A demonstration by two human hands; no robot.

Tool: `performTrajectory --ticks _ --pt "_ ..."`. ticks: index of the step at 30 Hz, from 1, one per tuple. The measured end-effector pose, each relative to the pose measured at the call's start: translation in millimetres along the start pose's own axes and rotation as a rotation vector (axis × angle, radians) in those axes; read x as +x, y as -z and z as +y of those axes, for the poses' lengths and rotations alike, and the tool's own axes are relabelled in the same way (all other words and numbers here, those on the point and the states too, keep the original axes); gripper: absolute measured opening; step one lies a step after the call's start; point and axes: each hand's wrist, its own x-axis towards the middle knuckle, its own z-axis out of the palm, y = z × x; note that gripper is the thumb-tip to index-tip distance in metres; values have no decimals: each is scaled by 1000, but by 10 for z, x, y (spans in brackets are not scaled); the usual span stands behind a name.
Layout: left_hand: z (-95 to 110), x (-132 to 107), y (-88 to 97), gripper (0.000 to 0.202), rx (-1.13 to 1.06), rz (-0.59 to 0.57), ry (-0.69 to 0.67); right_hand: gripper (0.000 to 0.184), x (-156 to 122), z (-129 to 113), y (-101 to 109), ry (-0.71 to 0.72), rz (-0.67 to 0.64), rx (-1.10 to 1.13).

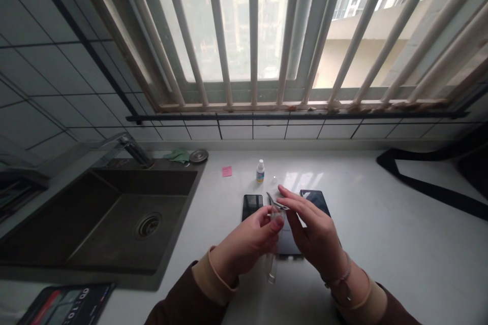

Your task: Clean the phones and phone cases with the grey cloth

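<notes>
Hands: your left hand (247, 244) and right hand (314, 228) were close together above the middle of the tabletop (385, 249), fingertips almost meeting but not clearly touching

Left hand: it was curled around a clear plastic tube (272, 269), whose lower end hung below your fingers

Right hand: your fingers (301, 209) lay along a pair of steel tweezers (277, 202), which appeared pinched, their tips pointing toward the back edge of the tabletop

Under the hands: a dark phone (290, 246) lay beneath them, partly hidden

Beside them: a black phone (252, 206) lay to the left of your hands, and another phone (315, 200) lay just beyond your right fingers, set at a slant

Towards the back edge: a small dropper bottle (260, 171) stood upright with its white cap on, a tiny clear piece (273, 180) lay near it, and a pink sticky note (227, 171) lay further left

Left side: a dark steel sink (131, 218) with a faucet (137, 151) was set into the tabletop, with a green cloth (179, 155) behind it

Front left corner: a tablet (66, 304) showing large digits lay at the edge

In the way: nothing stood between your hands and the phones
</notes>
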Motion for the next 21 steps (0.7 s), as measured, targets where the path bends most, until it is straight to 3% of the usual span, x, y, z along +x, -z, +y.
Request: performTrajectory --ticks 7,11,14,17,21 --pt "2 57 0 33 -302 133 30 46 0 2 -31 89 -61 15" --pt "4 120 73 21 -401 182 -37 45 18 -54 -34 185 -167 107" --pt "37 172 113 17 -463 309 -89 45 15 -100 -27 237 -233 167" --pt "118 184 124 18 -476 468 -113 45 1 -141 -25 280 -284 195" --pt "217 129 106 36 -475 510 -39 49 4 -205 -35 362 -299 165"
